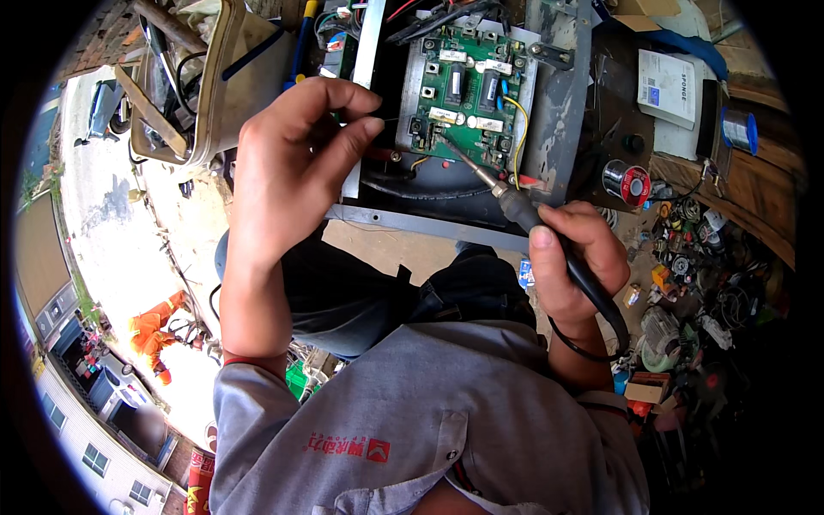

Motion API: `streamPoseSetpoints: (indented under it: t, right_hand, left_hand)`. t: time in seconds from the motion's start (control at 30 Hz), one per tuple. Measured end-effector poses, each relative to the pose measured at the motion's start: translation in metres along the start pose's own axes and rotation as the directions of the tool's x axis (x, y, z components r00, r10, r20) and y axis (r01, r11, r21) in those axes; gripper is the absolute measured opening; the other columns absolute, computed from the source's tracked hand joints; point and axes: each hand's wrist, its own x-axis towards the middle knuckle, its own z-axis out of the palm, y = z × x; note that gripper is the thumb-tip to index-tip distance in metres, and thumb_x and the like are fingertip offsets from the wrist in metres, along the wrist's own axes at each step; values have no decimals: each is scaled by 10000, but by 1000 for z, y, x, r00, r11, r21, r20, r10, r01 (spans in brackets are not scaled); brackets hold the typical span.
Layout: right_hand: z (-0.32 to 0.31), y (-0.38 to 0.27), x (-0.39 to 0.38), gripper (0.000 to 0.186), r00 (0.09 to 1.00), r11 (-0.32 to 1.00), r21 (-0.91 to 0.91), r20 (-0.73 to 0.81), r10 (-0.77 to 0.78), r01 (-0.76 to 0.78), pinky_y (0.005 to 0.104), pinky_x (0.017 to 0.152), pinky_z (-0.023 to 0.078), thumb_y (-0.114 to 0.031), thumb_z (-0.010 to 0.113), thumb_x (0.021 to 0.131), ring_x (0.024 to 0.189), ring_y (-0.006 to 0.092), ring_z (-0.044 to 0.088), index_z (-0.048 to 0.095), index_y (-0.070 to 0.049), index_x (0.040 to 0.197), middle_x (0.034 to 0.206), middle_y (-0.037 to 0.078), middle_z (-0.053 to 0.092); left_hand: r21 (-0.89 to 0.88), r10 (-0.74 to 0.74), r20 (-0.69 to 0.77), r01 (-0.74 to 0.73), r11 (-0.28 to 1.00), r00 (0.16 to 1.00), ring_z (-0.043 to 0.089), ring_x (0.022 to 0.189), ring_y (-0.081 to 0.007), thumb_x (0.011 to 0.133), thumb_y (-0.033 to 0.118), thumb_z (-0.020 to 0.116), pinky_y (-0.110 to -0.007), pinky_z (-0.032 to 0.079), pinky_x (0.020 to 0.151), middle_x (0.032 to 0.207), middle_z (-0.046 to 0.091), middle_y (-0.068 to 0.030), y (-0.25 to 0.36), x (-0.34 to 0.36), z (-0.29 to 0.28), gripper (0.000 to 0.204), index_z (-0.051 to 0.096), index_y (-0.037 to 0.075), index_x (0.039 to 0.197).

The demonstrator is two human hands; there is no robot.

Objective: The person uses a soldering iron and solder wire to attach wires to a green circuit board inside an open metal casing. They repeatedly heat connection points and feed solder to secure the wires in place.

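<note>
My right hand grips the dark handle of a soldering iron, and its cable bends down past my wrist. The iron's metal tip meets the lower left part of a green circuit board, as far as I can tell. White rectangular parts, dark blocks and metal terminals stand on the board, with blue and yellow wires at its right. Left of the board hovers my left hand, thumb and forefinger brought together in a pinch. Whatever thin thing lies between those fingertips is too small to make out.
The board sits in a grey metal housing with black cables. At left stands a beige tool bucket. To the right are a white box, a red-labelled wire spool and a blue spool. Motor parts litter the ground.
</note>
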Motion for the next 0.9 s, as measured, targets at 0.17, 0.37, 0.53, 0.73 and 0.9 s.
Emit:
streamPoseSetpoints:
  t: [0.17,0.37,0.53,0.73,0.9]
  right_hand:
    - [-47,-3,-17,300,977,977,102,-124,-174,187,307,577,439,-134,687,921,680,147,546,598,30,1155,887,142,638]
    - [-123,10,-29,462,795,980,-56,-577,-188,191,327,677,512,-264,554,1052,833,246,652,483,19,1410,1132,270,671]
    - [-172,56,-1,275,633,982,-121,-774,-1,-147,257,698,491,-117,561,1025,783,125,633,633,21,1251,952,126,741]
    - [-213,185,2,327,574,957,-250,-810,-122,-149,283,794,530,19,732,897,844,117,608,622,-40,1199,1001,47,673]
    - [-213,206,25,384,589,945,-278,-798,-128,-170,268,779,529,6,758,874,844,112,598,589,-34,1217,999,59,640]
  left_hand:
    - [-274,-28,24,33,961,999,581,626,-47,936,-7,702,-200,451,551,853,665,-14,-12,3,-9,168,658,-29,1097]
    - [-343,-103,98,131,930,990,437,648,2,988,68,649,-175,315,559,835,596,58,-10,11,-15,107,649,28,1087]
    - [-411,-140,122,178,894,983,324,593,-10,1016,76,569,-198,238,525,781,468,62,-28,10,-20,123,571,14,1122]
    - [-445,-109,133,158,881,985,391,602,-32,1005,69,574,-189,289,525,739,485,41,-46,16,-15,104,574,37,1104]
    - [-421,-75,160,137,896,984,491,654,-58,995,84,630,-195,381,593,797,567,13,-44,16,-20,167,605,21,1147]
